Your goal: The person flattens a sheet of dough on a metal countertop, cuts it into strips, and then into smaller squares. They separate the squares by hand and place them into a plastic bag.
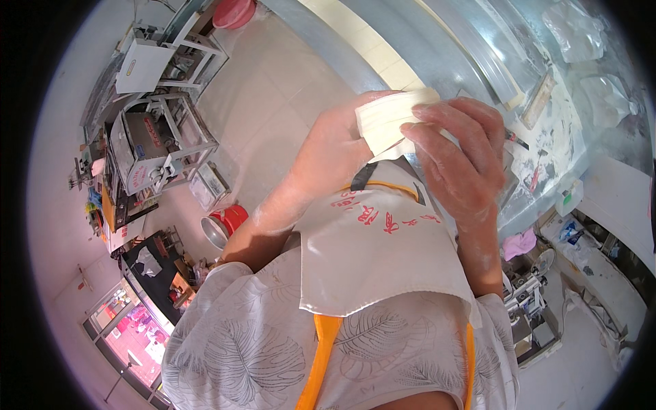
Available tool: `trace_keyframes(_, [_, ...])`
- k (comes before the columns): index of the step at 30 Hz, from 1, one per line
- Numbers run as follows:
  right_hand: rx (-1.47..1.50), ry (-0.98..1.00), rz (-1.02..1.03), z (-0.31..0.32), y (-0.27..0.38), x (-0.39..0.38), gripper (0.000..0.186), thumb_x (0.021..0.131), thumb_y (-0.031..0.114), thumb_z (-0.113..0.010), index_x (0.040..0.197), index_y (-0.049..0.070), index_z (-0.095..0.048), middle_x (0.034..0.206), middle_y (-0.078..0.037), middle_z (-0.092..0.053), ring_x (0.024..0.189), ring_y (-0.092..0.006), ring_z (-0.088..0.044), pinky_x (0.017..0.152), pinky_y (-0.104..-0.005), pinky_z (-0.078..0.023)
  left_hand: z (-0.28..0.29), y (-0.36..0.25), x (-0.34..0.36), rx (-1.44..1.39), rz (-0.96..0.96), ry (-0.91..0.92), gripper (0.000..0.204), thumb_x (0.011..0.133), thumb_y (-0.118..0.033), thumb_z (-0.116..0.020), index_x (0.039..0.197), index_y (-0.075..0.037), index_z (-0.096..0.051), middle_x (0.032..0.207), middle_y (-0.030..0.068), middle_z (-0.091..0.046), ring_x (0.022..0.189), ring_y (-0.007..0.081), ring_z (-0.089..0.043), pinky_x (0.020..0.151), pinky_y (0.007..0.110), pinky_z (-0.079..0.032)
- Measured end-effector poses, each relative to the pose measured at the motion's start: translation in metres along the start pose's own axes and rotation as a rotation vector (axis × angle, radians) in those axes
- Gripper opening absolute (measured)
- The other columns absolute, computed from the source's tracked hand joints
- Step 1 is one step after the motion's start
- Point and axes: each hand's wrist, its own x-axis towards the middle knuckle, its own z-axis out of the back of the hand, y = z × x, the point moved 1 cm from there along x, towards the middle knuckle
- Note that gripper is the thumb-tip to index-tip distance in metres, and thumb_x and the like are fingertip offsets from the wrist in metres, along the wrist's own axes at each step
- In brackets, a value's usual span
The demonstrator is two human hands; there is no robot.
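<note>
Both hands hold a small stack of thin, pale-yellow sheets, which look like dough wrappers, up in front of my chest. My left hand is closed round the stack's left side, its fingers mostly hidden behind. On the other side, my right hand pinches the upper right edge with bent fingers, and the sheets bow a little there. White powder coats both hands and forearms. Under the hands hangs a white apron with red printing and orange straps.
Ahead lies a metal-topped bench. On its floury right part are a flat wooden piece, a plastic bag and a red-handled tool. A machine, a red bucket and a pink basin stand to the left.
</note>
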Motion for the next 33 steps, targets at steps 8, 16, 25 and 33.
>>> trace_keyframes(8, [-0.012,0.095,0.063,0.001,0.0,-0.002,0.034,0.075,0.01,-0.08,0.109,0.007,-0.075,0.118,-0.004,-0.075,0.105,-0.0254,-0.068,0.088,-0.0397,-0.05,-0.006,-0.012,-0.005,0.089,0.03,-0.032,0.044,0.102,-0.008,-0.066,0.145,-0.001,-0.059,0.131,0.0046,-0.069,0.119,0.0124,-0.064,0.101,0.03,-0.052])
trace_keyframes(16, [-0.013,0.186,-0.009,-0.002,0.005,-0.004,0.031,0.077,0.006,-0.076,0.109,0.009,-0.074,0.112,-0.001,-0.069,0.106,-0.0253,-0.062,0.093,-0.0428,-0.044,0.001,0.002,-0.006,-0.084,0.089,-0.014,0.046,0.099,-0.004,-0.066,0.144,0.002,-0.058,0.133,0.0077,-0.068,0.119,0.0148,-0.066,0.102,0.032,-0.053])
trace_keyframes(25, [0.216,0.369,-0.198,0.001,-0.008,-0.004,0.033,0.077,-0.008,-0.07,0.106,0.008,-0.073,0.109,-0.004,-0.073,0.103,-0.0256,-0.068,0.093,-0.0437,-0.045,0.028,0.038,-0.011,-0.662,0.285,0.081,0.063,0.085,-0.001,-0.069,0.145,0.009,-0.053,0.141,0.0193,-0.064,0.125,0.0282,-0.067,0.11,0.043,-0.052])
trace_keyframes(33, [0.184,0.307,-1.088,0.003,-0.073,-0.045,0.024,0.097,0.003,-0.068,0.12,0.0,-0.075,0.105,-0.007,-0.076,0.091,-0.0125,-0.068,0.085,-0.0281,-0.055,0.043,0.055,-0.013,-0.634,0.289,-0.103,0.047,0.111,-0.021,-0.058,0.149,0.005,-0.05,0.145,0.0178,-0.062,0.133,0.0291,-0.064,0.114,0.047,-0.053])
